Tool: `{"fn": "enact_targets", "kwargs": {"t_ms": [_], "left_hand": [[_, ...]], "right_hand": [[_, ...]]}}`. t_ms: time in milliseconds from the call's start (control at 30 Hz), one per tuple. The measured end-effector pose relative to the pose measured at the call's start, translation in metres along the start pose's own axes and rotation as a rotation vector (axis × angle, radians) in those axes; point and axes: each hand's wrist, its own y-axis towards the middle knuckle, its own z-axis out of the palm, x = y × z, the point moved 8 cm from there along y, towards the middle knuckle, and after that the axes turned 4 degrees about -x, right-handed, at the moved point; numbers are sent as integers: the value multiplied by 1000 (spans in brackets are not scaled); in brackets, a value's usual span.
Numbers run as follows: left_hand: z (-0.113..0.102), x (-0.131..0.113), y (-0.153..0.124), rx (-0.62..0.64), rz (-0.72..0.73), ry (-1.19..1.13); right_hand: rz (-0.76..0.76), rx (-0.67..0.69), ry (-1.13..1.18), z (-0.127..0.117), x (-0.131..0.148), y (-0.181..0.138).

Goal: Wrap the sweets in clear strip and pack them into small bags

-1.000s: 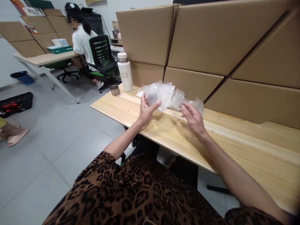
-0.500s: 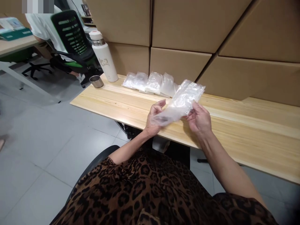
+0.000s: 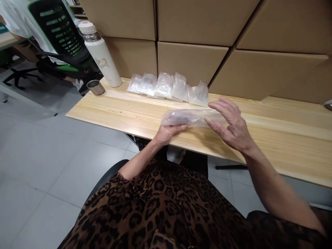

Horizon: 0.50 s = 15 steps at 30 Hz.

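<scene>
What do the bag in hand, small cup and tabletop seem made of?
Bag: probably thin plastic film; milky, shiny, with something dark showing through.
Small cup: likely metal; grey with a soft sheen.
Tabletop: wood or wood-look laminate; pale, satin, grain visible.

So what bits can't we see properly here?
Head view: what's in the held bag, blurred behind cloudy plastic.
Head view: most fingers of the left grip, hidden by that bag.
Head view: the seated person's head, cut off by the picture's edge.
Head view: the shiny thing, mostly cut off by the right edge.
</scene>
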Motion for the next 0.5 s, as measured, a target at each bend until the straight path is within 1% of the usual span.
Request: {"fn": "enact_targets", "kwargs": {"t_ms": [100,167,200,267,367,433,500], "left_hand": [[13,6,3,82,-132,-78],[22,9,5,126,-209,-154],[27,10,5,135,-245,-209],[32,13,7,93,-305,-349],[30,18,10,-116,-360,-554],[26,19,11,-238,-348,-617],[21,16,11,-303,-279,-596]], "right_hand": [[120,273,262,3,1,15],[206,384,385,5,3,22],[243,408,401,4,5,26],[314,391,359,0,7,36],[428,272,158,-15,8,57],[455,195,-16,-27,13,76],[418,131,-152,-38,24,97]]}}
